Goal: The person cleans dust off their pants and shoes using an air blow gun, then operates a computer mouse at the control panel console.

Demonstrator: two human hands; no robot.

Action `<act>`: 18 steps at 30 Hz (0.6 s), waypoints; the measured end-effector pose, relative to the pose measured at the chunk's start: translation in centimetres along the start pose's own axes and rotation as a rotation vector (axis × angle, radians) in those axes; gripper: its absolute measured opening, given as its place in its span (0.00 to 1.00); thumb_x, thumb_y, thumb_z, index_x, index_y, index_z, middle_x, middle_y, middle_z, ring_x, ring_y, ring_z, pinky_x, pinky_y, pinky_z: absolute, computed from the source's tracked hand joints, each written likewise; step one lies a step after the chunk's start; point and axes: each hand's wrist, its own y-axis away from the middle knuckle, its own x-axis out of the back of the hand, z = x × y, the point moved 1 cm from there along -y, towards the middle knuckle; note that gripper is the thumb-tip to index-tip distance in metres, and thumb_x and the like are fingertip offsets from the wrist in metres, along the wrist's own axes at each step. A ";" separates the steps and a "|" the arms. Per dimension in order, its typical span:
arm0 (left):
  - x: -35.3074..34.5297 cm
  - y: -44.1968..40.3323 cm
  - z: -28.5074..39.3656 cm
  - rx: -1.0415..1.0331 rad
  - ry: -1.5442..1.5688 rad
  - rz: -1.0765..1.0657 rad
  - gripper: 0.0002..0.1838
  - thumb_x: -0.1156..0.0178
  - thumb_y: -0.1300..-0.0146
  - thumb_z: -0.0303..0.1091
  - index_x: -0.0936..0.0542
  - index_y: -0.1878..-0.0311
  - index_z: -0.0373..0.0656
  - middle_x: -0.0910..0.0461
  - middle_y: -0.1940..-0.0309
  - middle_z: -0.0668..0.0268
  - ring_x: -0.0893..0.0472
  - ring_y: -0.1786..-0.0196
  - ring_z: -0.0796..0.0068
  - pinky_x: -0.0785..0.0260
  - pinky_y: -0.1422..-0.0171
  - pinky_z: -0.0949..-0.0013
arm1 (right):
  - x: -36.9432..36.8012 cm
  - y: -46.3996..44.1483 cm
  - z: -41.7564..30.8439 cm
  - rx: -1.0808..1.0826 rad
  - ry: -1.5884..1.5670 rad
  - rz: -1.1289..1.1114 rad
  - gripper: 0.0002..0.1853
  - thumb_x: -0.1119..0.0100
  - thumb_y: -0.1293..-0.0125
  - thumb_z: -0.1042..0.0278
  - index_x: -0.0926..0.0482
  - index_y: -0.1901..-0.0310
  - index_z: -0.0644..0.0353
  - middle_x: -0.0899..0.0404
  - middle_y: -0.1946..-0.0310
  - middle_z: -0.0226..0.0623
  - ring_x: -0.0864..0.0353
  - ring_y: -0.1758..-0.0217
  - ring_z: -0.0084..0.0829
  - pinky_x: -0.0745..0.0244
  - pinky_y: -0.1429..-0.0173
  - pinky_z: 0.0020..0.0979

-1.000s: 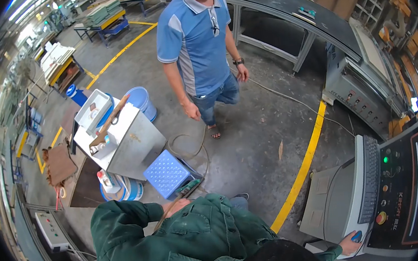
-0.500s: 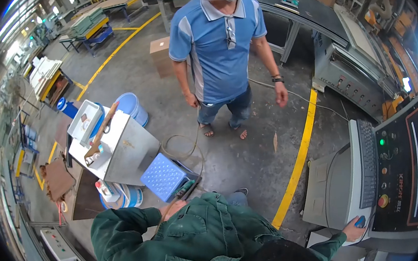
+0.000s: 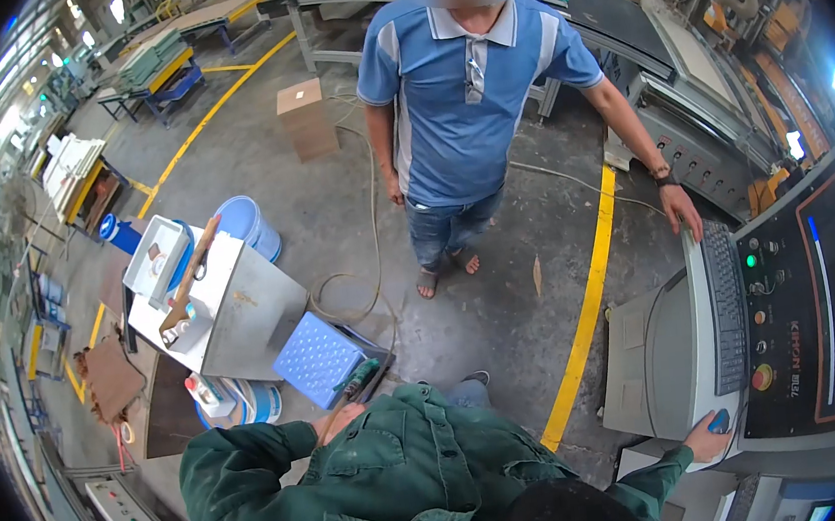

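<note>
At the right, my right hand (image 3: 704,438) is wrapped round a blue mouse (image 3: 719,421) on the edge of a grey machine console (image 3: 685,375). My left hand (image 3: 341,423) rests against the front of my green jacket (image 3: 377,465), beside a thin tan cord; its fingers are mostly hidden. Just above that hand, a green and black tool (image 3: 358,377) lies over the edge of a blue stool (image 3: 314,359). A keyboard (image 3: 727,316) sits along the console, next to a black control panel (image 3: 806,324) with a lit green button.
Facing me stands a person in a blue shirt (image 3: 453,106), one hand at the keyboard's far end. A white-topped cabinet (image 3: 252,312) with a tray and bottles is at the left, near a blue bucket (image 3: 250,228). A hose (image 3: 375,234) lies on the floor.
The other person has come closer and to the right, and has put a hand on the console by the keyboard. My right hand stays on the mouse.
</note>
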 end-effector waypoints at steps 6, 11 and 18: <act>0.4 -0.7 0.4 0.030 0.013 -0.006 0.24 0.50 0.47 0.40 0.33 0.49 0.35 0.35 0.53 0.52 0.34 0.52 0.53 0.43 0.47 0.57 | -2.0 -0.5 1.6 -0.009 -0.023 -0.003 0.38 0.43 0.53 0.37 0.32 0.46 0.58 0.28 0.50 0.41 0.30 0.47 0.44 0.36 0.50 0.49; 0.6 -1.3 0.8 0.062 0.020 -0.005 0.24 0.50 0.46 0.40 0.33 0.48 0.35 0.35 0.52 0.52 0.34 0.51 0.53 0.43 0.46 0.57 | -1.3 -0.3 1.1 -0.006 -0.020 -0.003 0.38 0.43 0.53 0.37 0.32 0.47 0.58 0.28 0.51 0.42 0.29 0.48 0.44 0.35 0.49 0.48; 1.4 -1.1 1.0 0.104 0.029 -0.008 0.24 0.50 0.45 0.39 0.33 0.47 0.35 0.35 0.51 0.51 0.35 0.50 0.52 0.43 0.45 0.57 | -1.2 -0.3 1.1 0.005 -0.020 0.007 0.38 0.43 0.53 0.37 0.31 0.47 0.59 0.28 0.51 0.43 0.29 0.48 0.44 0.35 0.48 0.47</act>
